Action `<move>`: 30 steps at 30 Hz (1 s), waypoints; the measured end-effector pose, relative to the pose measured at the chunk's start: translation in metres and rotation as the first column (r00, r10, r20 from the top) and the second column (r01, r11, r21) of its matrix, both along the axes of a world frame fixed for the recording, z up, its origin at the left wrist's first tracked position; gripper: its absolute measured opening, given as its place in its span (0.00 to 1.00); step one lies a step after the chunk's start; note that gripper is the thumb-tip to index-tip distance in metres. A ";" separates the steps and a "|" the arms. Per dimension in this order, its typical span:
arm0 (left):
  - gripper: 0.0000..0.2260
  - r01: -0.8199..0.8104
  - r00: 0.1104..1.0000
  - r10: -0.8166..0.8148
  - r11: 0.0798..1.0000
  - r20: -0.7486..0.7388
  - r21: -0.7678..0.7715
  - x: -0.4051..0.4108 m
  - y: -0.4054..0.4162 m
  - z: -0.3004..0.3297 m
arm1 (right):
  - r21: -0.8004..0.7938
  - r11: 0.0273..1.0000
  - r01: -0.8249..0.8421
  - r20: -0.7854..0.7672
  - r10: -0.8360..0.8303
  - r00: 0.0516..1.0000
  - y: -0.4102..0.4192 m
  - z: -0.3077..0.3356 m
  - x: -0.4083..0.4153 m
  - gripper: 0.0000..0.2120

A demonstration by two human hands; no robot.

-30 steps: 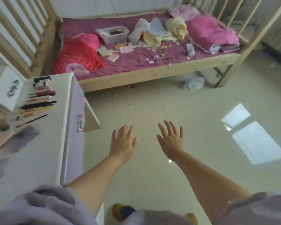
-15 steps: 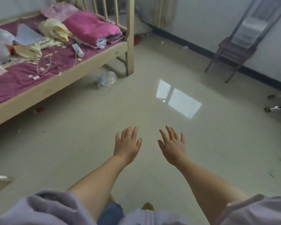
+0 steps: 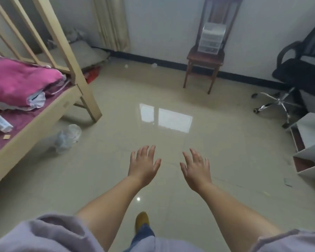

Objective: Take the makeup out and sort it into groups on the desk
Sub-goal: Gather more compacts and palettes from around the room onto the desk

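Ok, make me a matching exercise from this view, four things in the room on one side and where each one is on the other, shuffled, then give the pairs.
Things:
1. clear drawer organizer
2. pink blanket
3. plastic bag
4. office chair

Places:
A. on the floor beside the bed frame
B. at the far right, by the wall
C. on the wooden chair against the wall
D. on the bed at the left

Pairs: 1-C, 2-D, 3-A, 4-B
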State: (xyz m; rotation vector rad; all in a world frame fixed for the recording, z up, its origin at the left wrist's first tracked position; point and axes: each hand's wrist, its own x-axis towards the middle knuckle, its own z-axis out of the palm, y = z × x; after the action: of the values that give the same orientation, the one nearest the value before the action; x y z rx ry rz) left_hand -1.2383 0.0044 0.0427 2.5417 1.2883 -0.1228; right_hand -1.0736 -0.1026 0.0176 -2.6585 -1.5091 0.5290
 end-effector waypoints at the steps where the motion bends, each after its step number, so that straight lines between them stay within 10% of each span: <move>1: 0.26 0.036 0.999 -0.036 0.999 -0.010 0.010 0.015 0.023 0.004 | 0.000 1.000 0.026 0.000 -0.026 1.000 0.020 0.003 0.010 0.24; 30: 0.26 0.117 0.993 -0.117 0.993 0.008 -0.026 0.578 0.483 -0.020 | -0.047 0.989 0.141 0.066 -0.137 0.988 0.431 0.007 0.575 0.24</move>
State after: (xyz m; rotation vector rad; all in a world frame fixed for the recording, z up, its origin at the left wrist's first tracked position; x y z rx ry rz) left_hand -0.6606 0.4877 0.0225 2.5924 1.1276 -0.1556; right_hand -0.4987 0.3288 0.0246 -2.8186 -1.3282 0.4868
